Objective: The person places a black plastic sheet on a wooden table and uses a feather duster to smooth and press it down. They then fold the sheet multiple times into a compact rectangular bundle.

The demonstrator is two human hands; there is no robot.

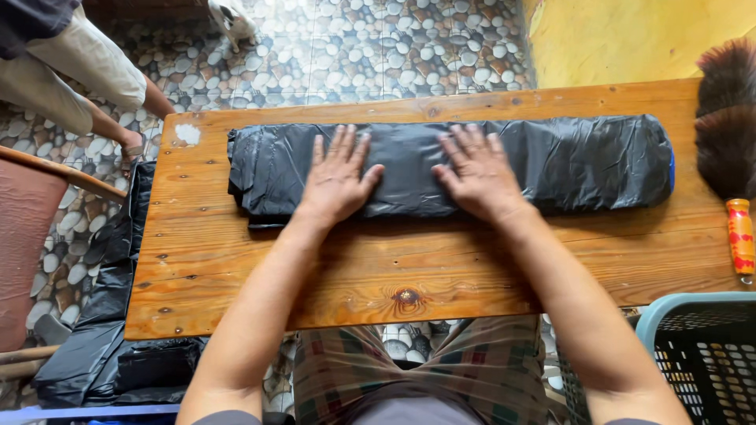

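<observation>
Your left hand [337, 177] and right hand [476, 173] both lie open, palms down and fingers spread, pressing flat on the long folded black plastic bundle [583, 161]. It stretches lengthwise across the far half of the wooden table [378, 267]. A feather duster [728, 134] with an orange handle rests at the table's right end, and a blue-rimmed basket [701, 346] stands beside your right elbow. More black plastic [94, 346] lies on the floor at left.

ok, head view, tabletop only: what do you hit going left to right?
White patch on the wooden table → left hand flat on the black plastic roll → right hand flat on the same roll → feather duster at the right edge.
</observation>
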